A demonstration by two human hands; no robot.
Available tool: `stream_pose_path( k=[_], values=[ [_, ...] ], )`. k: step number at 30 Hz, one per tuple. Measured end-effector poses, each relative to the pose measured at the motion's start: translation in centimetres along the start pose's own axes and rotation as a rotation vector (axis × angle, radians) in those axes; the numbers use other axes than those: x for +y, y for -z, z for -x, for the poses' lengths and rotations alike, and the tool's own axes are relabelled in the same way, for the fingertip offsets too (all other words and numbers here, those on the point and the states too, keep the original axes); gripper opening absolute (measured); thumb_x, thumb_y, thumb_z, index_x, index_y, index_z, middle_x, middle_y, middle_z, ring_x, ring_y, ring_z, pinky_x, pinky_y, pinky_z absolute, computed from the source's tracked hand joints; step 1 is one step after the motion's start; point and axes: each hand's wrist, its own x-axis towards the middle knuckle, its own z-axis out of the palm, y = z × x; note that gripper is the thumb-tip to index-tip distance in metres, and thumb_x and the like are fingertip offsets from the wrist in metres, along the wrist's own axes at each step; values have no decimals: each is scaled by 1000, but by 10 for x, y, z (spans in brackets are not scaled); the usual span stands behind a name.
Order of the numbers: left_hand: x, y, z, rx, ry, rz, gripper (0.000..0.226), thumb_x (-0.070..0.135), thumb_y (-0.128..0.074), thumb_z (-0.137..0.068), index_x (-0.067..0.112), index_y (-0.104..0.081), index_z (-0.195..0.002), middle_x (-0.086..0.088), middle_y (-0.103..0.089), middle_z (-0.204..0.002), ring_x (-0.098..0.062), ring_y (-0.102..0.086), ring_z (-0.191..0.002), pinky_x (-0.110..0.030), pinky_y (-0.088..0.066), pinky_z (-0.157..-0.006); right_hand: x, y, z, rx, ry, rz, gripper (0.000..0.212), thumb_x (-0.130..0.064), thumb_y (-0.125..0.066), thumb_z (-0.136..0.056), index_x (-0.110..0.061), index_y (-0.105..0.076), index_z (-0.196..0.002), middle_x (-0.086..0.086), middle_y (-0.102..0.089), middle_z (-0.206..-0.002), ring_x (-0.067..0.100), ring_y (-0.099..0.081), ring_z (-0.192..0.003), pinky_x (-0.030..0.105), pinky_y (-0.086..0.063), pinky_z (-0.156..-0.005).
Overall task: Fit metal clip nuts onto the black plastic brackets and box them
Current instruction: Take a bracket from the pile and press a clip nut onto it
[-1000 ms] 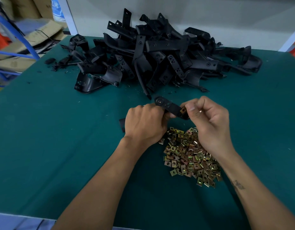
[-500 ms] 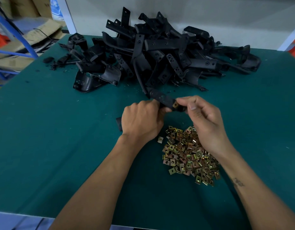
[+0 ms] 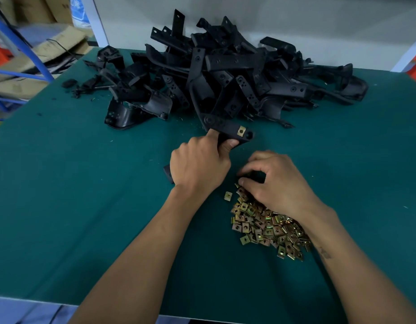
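Gleaming brass clip nut (image 3: pixel 241 131) on black bracket (image 3: pixel 225 127)

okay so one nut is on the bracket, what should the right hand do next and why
Probably pinch one nut from the nut pile and bring it up to the bracket. The right hand already rests on the pile's far edge, the left hand holds the bracket, and an open hole shows beside the fitted nut.

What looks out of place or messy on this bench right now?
Small black scraps and shavings litter the green mat left of the bracket pile. One clip nut lies apart from the nut heap. The held bracket has its nut seated squarely; nothing looks damaged.
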Motion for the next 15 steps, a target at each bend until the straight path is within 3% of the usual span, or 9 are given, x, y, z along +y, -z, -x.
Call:
stream_pose_path(
  k=[5, 9, 13, 15],
  values=[
    [1, 0, 1, -31, -27, -11, 50, 61, -41, -100, 16, -61, -92, -10, -68, -76, -43, -64, -68, -35, -30, -56, 2, -4, 1, 45, 33, -21, 11, -18, -69, -97, -11, -78, -97, -5, -65, -91, 14, -59, -89, 42, -50, -82],
    [0, 3, 3, -25, -63, -7, 54, 61, -37, -99, 14, -62, -90, -10, -67, -72, -43, -63, -63, -35, -29, -55, 6, -1, 0, 193, -21, -109, 13, -19, -62, -101, -15, -74, -96, -12, -69, -86, 6, -66, -79, 37, -57, -72],
    [1, 3, 5, -36, -134, 27, 64, 65, -29, -97, 12, -63, -89, -8, -64, -66, -41, -60, -57, -34, -30, -53, 14, 11, 0, 468, -86, -390, 15, -13, -59, -104, -17, -72, -98, -6, -73, -75, 8, -72, -67, 22, -56, -61],
    [3, 4, 7, -52, -187, 41, 63, 65, -30, -98, 14, -65, -90, -7, -64, -66, -39, -60, -55, -33, -30, -52, 15, 15, 0, 524, -117, -585, 15, -12, -60, -103, -19, -72, -98, -2, -77, -81, 13, -74, -71, 21, -56, -63]
  ],
)
